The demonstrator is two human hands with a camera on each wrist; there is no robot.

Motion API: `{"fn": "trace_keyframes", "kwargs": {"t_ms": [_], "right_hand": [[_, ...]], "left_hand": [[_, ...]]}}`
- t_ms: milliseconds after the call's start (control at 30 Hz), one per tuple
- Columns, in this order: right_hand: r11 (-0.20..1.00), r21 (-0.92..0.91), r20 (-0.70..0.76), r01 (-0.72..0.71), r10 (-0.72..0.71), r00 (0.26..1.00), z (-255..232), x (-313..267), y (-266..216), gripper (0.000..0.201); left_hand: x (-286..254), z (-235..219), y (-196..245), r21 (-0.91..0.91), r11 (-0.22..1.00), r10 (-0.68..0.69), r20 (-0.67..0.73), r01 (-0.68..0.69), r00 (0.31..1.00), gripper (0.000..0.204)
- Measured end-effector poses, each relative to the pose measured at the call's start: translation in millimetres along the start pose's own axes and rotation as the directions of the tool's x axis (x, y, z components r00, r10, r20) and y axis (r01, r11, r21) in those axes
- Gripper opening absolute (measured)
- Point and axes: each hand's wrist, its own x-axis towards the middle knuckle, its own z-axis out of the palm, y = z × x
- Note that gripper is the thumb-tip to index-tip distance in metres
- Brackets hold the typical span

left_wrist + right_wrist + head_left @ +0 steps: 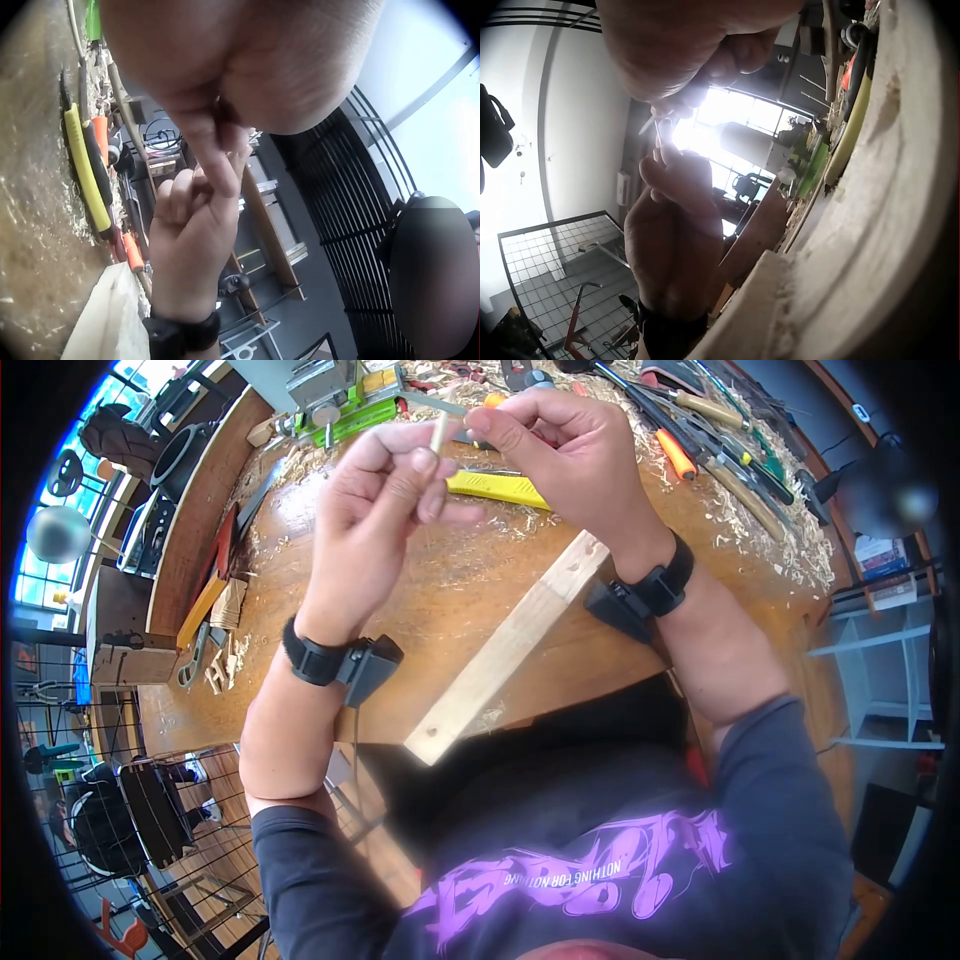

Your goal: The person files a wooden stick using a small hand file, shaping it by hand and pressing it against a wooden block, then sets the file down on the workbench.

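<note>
Raised over the bench, my left hand (pixel 365 515) pinches a short, pale wooden stick (pixel 440 433) between thumb and fingers, upright in the head view. Facing it, my right hand (pixel 580 465) has its thumb and fingertips together at the end of a thin grey strip (pixel 435 403), which points left past the stick's top. Both hands' fingertips nearly meet in the left wrist view, where the fingers hide the stick. Below them a long wooden bar (pixel 505 645) lies slanted, its holed near end overlapping the bench edge. Behind the hands lies a yellow-handled tool (pixel 500 488).
Wood shavings (pixel 790 550) cover the back and right of the bench (pixel 270 690). Several files and chisels, one with an orange handle (pixel 676 455), lie there. A green vise (pixel 355 422) stands at the back, and scissors (pixel 192 660) lie at the left.
</note>
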Motion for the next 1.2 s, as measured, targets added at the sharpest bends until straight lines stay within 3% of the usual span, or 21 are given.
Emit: {"fn": "trace_keyframes", "kwargs": {"t_ms": [67,133,200,267,333,367,467,600,667,733,833,933,1033,1200], "right_hand": [[0.997,-0.026,0.012,0.066,-0.065,0.998,-3,1,5,0.022],[0.999,-0.01,0.018,0.032,-0.032,0.999,-1,0,-1,0.022],[1.0,0.002,0.016,0.005,-0.005,1.0,0,1,-3,0.023],[0.998,-0.056,-0.009,-0.008,0.007,1.0,-1,3,-3,0.024],[0.999,-0.044,0.005,0.005,-0.005,1.0,-4,1,1,0.024],[1.0,-0.025,0.016,0.014,-0.013,1.0,-3,0,3,0.024],[0.997,-0.06,0.0,-0.042,0.042,0.999,0,0,0,0.025],[0.998,-0.056,0.025,0.013,-0.012,1.0,-1,0,3,0.025],[0.997,-0.016,-0.004,-0.08,0.08,0.997,1,-2,0,0.026],[0.998,-0.027,0.019,-0.051,0.052,0.998,4,-3,4,0.025],[0.994,-0.004,0.034,-0.11,0.11,0.993,10,-8,-1,0.022],[0.992,-0.109,0.093,-0.064,0.074,0.993,11,-10,-6,0.019],[0.993,-0.11,0.055,-0.035,0.041,0.998,17,-10,-5,0.017],[0.992,-0.1,0.071,-0.073,0.08,0.994,16,-12,-8,0.016]], "left_hand": [[2,-7,5,-0.022,0.998,0.058,0.009,-0.058,0.998,0.03],[0,-4,-2,-0.03,0.997,0.066,0.016,-0.065,0.998,0.03],[0,0,-11,-0.023,0.999,-0.028,0.089,0.03,0.996,0.03],[2,-10,-6,0.017,1.0,0.014,0.135,-0.017,0.991,0.03],[3,-13,1,-0.06,0.996,0.062,0.036,-0.059,0.997,0.031],[3,-12,1,-0.029,0.999,0.019,0.011,-0.019,1.0,0.032],[2,-9,-3,-0.058,0.997,0.043,0.012,-0.042,0.999,0.033],[5,-18,1,-0.084,0.991,0.106,0.018,-0.104,0.994,0.031],[6,-12,0,-0.012,0.993,0.116,-0.082,-0.117,0.99,0.029],[7,-12,-1,-0.007,0.993,0.119,-0.11,-0.12,0.987,0.026],[9,-13,-8,0.079,0.982,0.178,-0.089,-0.171,0.98,0.026],[10,-13,-15,0.109,0.977,0.192,-0.074,-0.183,0.979,0.025],[7,-4,-14,0.053,0.982,0.184,-0.089,-0.18,0.979,0.015],[6,-9,-15,0.112,0.98,0.176,-0.079,-0.167,0.981,0.019]]}}
